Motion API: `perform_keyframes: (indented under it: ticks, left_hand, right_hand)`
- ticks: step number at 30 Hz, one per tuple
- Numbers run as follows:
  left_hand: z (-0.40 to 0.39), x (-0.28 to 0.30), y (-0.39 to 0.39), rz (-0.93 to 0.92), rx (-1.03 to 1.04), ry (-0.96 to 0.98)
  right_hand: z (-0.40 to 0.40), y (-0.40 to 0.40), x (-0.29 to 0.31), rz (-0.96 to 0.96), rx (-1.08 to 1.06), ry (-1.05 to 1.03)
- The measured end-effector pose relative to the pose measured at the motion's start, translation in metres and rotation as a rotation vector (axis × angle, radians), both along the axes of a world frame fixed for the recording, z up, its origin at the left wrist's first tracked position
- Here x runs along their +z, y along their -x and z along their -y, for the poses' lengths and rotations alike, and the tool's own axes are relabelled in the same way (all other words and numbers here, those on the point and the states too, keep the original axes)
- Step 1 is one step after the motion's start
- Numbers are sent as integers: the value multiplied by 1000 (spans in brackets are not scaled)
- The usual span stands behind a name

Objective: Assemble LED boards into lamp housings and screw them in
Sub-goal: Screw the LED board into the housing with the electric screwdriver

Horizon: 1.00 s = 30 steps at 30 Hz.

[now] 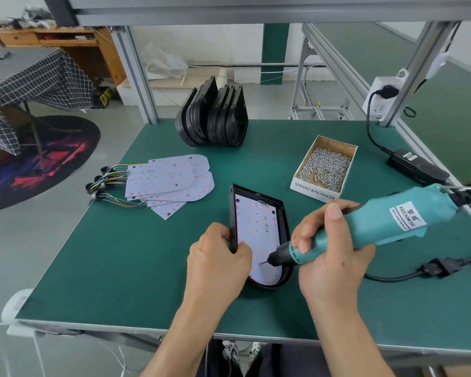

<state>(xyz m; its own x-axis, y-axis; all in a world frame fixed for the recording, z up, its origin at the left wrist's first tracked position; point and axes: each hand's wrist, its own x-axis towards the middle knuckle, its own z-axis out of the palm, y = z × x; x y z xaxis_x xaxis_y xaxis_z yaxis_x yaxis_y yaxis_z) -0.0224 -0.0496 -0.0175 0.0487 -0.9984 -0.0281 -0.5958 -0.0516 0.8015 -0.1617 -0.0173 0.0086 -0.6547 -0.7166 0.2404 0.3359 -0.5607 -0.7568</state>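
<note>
Screwdriving is under way on one unit: a white LED board dotted with red and orange diodes lies inside a black arch-ended plastic lamp housing on the green bench mat. The right hand grasps a teal electric screwdriver, its bit on a screw near the board's rounded end. The left hand grips the housing's left wall. Judging by the fanned pile of bare wired boards, the upright stack of empty black housings and the full cardboard screw box, most of the job remains.
</note>
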Motion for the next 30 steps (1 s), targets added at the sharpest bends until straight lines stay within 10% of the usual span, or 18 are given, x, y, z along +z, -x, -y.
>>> perform_keyframes:
  ticks: [30]
  left_hand:
    - [-1, -5, -1, -10, 22, 5]
  right_hand:
    - [4, 1, 1, -73, 137, 3]
